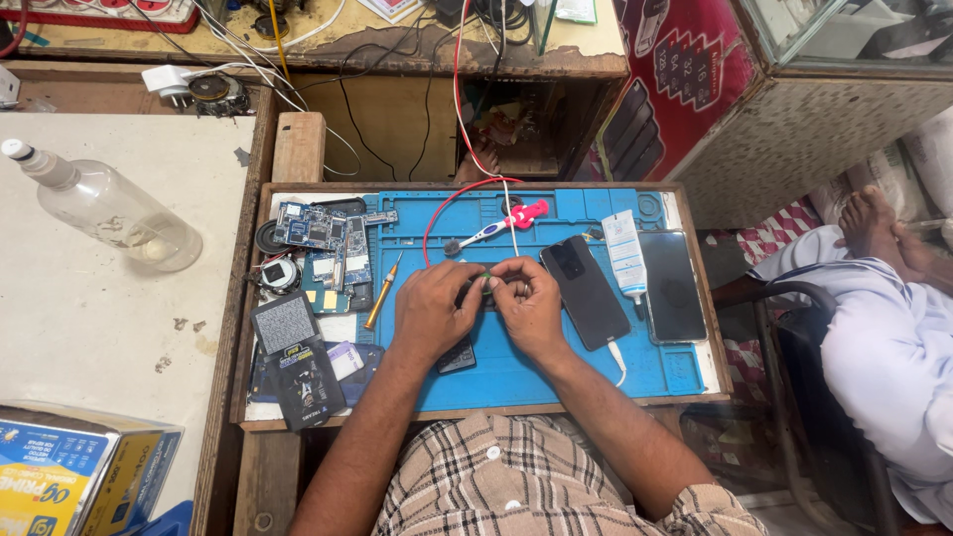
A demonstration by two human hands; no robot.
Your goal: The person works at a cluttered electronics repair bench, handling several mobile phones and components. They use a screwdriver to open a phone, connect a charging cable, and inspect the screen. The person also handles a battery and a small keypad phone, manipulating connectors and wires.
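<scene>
Two hands: your left hand (434,306) and right hand (529,301) meet over the blue mat (516,372).
Grip: fingers pinched on a small dark part (486,285), mid-mat.
Nearby: black phone (586,292), yellow-handled screwdriver (382,292), circuit board (310,226).

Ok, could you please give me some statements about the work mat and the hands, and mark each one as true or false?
1. Both hands, left hand and right hand, meet over the blue mat. True.
2. The dark phone lies to the left of both hands. False: it lies to their right.
3. A yellow-handled screwdriver lies left of the left hand. True.
4. The clear bottle stands upright on the mat. False: it lies on its side on the pale surface, off the mat.
5. A circuit board lies at the mat's upper left. True.
</scene>
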